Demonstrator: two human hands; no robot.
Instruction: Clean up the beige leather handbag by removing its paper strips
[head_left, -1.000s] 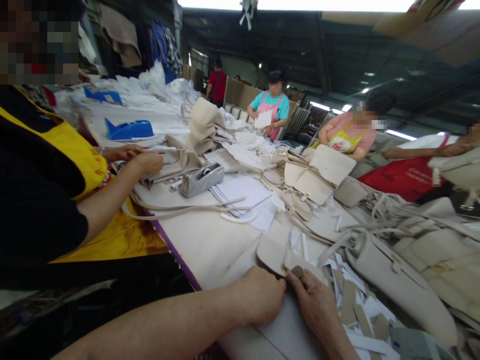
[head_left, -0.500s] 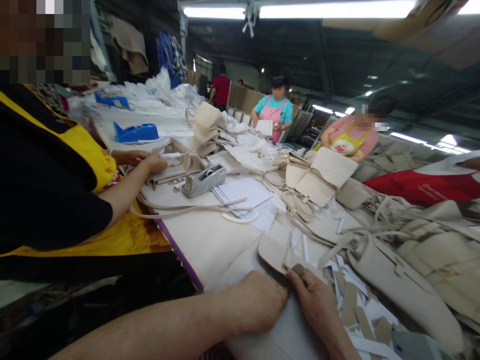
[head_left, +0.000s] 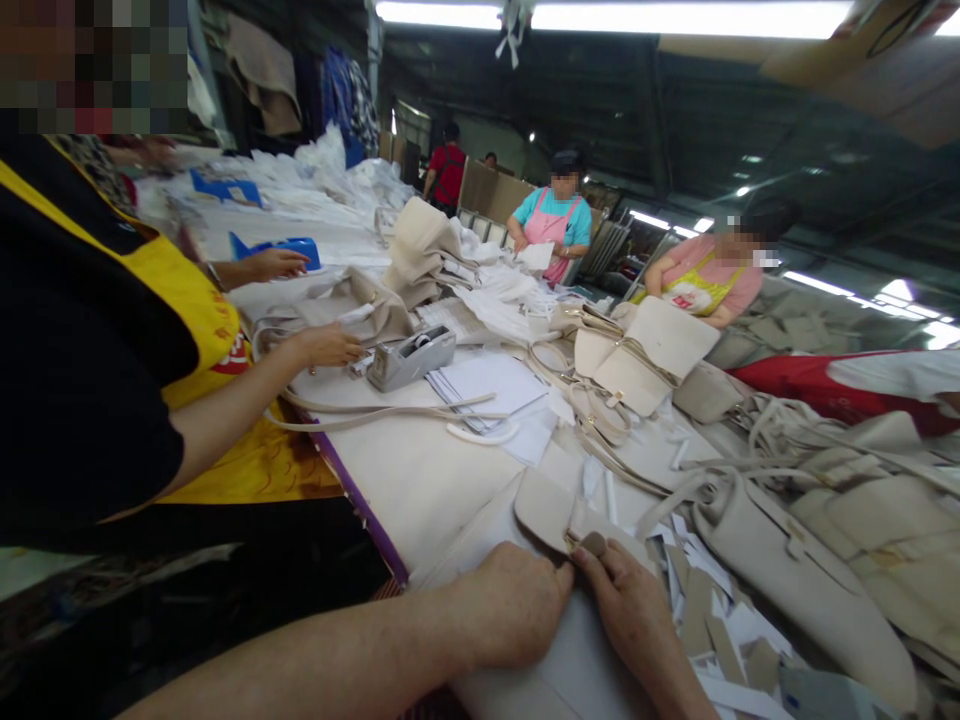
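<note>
My left hand (head_left: pixel 514 605) and my right hand (head_left: pixel 626 605) meet at the near edge of the table, fingertips pinched together on the edge of a cream bag flap (head_left: pixel 546 510). The flap belongs to a cream leather bag (head_left: pixel 480 560) lying flat under both hands. My right thumb presses on the flap's near corner. My left hand is curled into a fist beside it, on the bag.
A person in a yellow apron (head_left: pixel 195 330) sits close on my left, handling a beige bag (head_left: pixel 352 305) beside a grey tape dispenser (head_left: pixel 411 357). Cream bags (head_left: pixel 795 570), straps, paper sheets (head_left: pixel 491 385) and scraps cover the table. Other workers stand at the far side.
My hands stay on the flap. The neighbour's far hand has moved out to the blue holder, the near hand has shifted towards the tape dispenser. The view tilted slightly.
</note>
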